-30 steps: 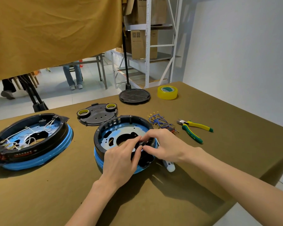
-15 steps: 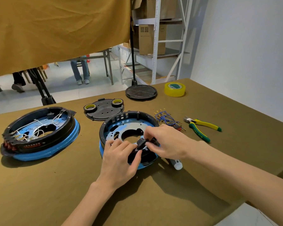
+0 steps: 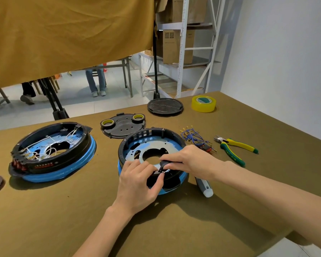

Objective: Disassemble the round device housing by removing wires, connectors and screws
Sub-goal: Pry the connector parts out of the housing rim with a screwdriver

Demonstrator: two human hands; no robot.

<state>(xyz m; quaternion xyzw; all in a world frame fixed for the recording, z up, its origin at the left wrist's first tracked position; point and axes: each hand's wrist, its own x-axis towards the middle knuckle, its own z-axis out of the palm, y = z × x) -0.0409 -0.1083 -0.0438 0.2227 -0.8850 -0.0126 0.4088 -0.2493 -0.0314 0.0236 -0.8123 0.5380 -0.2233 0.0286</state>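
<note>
**Both hands at the near rim of the housing**

Head view: the housing [image 3: 152,145], black ring on a blue base, sits mid-desk [image 3: 44,219] right in front of me. My right hand [image 3: 193,162] pinches a small black part [image 3: 164,162] at its near rim. My left hand [image 3: 137,184] has its fingers curled, thumb and forefinger pinching something small just under that part; I cannot tell what it is. A second housing [image 3: 52,151], still full of white wires, lies to the left. Behind are a black plate [image 3: 123,127] and a round cover [image 3: 165,106], with tape [image 3: 203,103] near the far edge. Loose blue wires [image 3: 193,137] and pliers [image 3: 233,148] lie to the right, a white tube [image 3: 205,188] beneath my right wrist
</note>
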